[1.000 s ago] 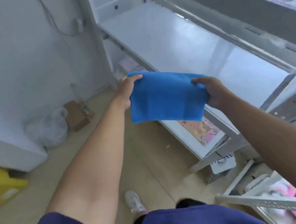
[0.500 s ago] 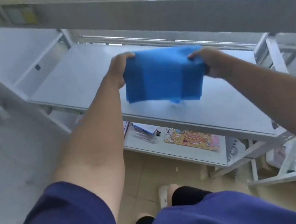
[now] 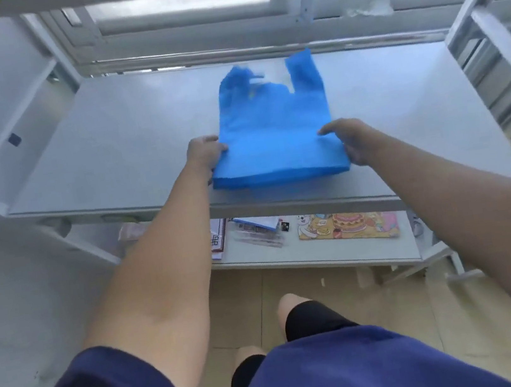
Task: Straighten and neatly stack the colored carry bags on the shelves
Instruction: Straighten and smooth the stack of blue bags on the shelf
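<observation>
Fingers (image 3: 219, 147) of the left hand (image 3: 207, 155) and fingers (image 3: 326, 130) of the right hand (image 3: 347, 143) pinch the two near corners of a flat blue thin-fabric carry bag (image 3: 274, 130), thumbs on top and the rest curled at its side edges.

The wide grey metal shelf (image 3: 101, 150) carries the bag about midway along its length. The bag's bottom hem is near the shelf's front edge and its two loop handles point toward the shelf's back rail.

Half a second earlier the same bag hung doubled over in the air above this shelf. It now lies opened out on the shelf. The straightening step looks nearly done, and this bag seems set to form the base of a stack. Its left handle appears rumpled or blurred, so it may still need smoothing.

Directly under the grey shelf, a white lower shelf (image 3: 323, 254) holds three flat things. To the right is a cartoon-printed packet showing a cake (image 3: 348, 225). Left of it are some clear plastic packets (image 3: 258, 232), and furthest left is a red-bordered white sheet (image 3: 217, 242).
</observation>
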`<state>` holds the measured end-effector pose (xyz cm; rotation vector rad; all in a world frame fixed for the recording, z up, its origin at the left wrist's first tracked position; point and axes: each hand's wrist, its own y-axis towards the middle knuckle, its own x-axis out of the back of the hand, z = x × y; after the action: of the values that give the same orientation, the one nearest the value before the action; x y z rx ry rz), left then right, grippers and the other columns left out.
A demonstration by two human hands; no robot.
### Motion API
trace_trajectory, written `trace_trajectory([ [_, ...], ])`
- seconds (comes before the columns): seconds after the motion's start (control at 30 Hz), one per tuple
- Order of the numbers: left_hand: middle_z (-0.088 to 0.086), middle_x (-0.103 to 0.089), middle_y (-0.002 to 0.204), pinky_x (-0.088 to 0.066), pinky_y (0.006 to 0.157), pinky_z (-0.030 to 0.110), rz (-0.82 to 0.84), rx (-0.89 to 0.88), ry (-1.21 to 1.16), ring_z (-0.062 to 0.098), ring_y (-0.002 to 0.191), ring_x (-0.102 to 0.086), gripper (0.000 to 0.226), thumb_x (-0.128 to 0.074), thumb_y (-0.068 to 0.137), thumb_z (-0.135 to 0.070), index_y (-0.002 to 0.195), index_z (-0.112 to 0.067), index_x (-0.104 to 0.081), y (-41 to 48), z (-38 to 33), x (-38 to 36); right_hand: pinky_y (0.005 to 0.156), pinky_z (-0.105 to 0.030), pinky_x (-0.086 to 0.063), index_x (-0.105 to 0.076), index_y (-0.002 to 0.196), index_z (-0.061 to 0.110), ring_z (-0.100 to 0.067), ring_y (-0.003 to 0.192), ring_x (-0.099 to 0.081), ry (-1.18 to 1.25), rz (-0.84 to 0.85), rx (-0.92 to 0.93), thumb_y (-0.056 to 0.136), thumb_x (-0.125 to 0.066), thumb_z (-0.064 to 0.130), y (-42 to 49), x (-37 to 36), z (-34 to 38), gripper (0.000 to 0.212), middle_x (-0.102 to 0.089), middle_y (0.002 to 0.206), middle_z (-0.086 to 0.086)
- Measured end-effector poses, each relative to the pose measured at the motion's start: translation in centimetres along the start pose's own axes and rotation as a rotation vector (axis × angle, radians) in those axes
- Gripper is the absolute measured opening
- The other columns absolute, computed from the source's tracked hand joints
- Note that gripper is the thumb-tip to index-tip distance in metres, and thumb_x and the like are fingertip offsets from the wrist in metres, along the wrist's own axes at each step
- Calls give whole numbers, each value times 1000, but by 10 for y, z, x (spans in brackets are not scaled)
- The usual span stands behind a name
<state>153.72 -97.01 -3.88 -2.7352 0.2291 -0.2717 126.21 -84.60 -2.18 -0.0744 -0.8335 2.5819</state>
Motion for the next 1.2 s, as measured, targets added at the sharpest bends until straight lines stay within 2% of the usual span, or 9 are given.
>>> trace_trajectory([
  [0.07, 13, -69, 115, -59, 64, 31, -21, 1, -22, 27, 96, -70, 43, -66, 92, 5, 134, -4, -62, 4, 15, 3, 49, -26, -55, -67, 113, 11, -26, 73, -70, -73, -57, 20, 89, -63, 5, 1, -6, -15, 25, -71, 105, -10],
  [0.17, 12, -73, 115, -64, 81, 41, -53, -46, -25, 26, 96, -74, 46, -72, 89, 1, 134, -7, -64, 20, 23, 9, 53, -26, -55, -66, 99, 16, -21, 74, -71, -99, -113, 98, 92, -60, 2, 2, -15, -21, 17, -72, 95, -4],
  [0.37, 7, -76, 108, -63, 89, 41, -134, -96, 45, 23, 95, -74, 46, -79, 83, -5, 128, -11, -69, 35, 21, 4, 89, -46, -62, -60, 119, 21, -23, 98, -73, -215, -177, 206, 91, -64, 10, 23, -19, -15, 31, -72, 107, -2],
  [0.63, 6, -75, 111, -61, 90, 37, -116, -128, 113, 19, 96, -73, 46, -78, 86, -7, 131, -12, -68, 27, 21, 14, 92, -48, -61, -64, 115, 21, -25, 98, -73, -278, -184, 230, 90, -61, 13, 22, -20, -14, 26, -74, 106, -4],
  [0.77, 6, -73, 114, -56, 100, 36, -138, -123, 164, 21, 110, -70, 49, -77, 88, -10, 135, -11, -65, 24, 16, 22, 95, -48, -59, -60, 124, 20, -25, 101, -71, -320, -198, 231, 90, -61, 17, 18, -19, -16, 34, -73, 109, -4],
  [0.87, 9, -64, 139, -45, 111, 32, -239, -269, 381, 21, 131, -58, 51, -72, 89, -12, 139, -8, -62, 12, 11, 19, 91, -45, -57, -44, 149, 23, -30, 104, -66, -464, -236, 292, 95, -58, 17, -2, -14, -13, 56, -67, 113, -12],
  [0.93, 12, -59, 145, -40, 116, 33, -232, -442, 535, 27, 138, -51, 52, -69, 88, -11, 139, -5, -60, -2, 10, 14, 93, -38, -48, -35, 155, 21, -29, 119, -57, -622, -300, 393, 98, -57, 16, -27, -7, -13, 62, -57, 130, -13],
  [1.07, 15, -40, 161, -28, 124, 37, -58, -718, 724, 32, 151, -33, 58, -65, 93, -11, 149, -6, -50, -58, -4, -15, 110, -51, -41, -28, 158, 14, -36, 140, -37, -855, -485, 541, 95, -60, 16, -101, 11, -18, 70, -38, 156, -11],
  [1.2, 13, -32, 166, -28, 123, 44, 211, -1075, 852, 31, 155, -26, 68, -61, 92, -13, 155, -6, -39, -132, -38, -78, 109, -57, -38, -27, 158, 17, -34, 147, -28, -1013, -743, 546, 90, -61, 22, -193, 48, -21, 76, -30, 160, -10],
])
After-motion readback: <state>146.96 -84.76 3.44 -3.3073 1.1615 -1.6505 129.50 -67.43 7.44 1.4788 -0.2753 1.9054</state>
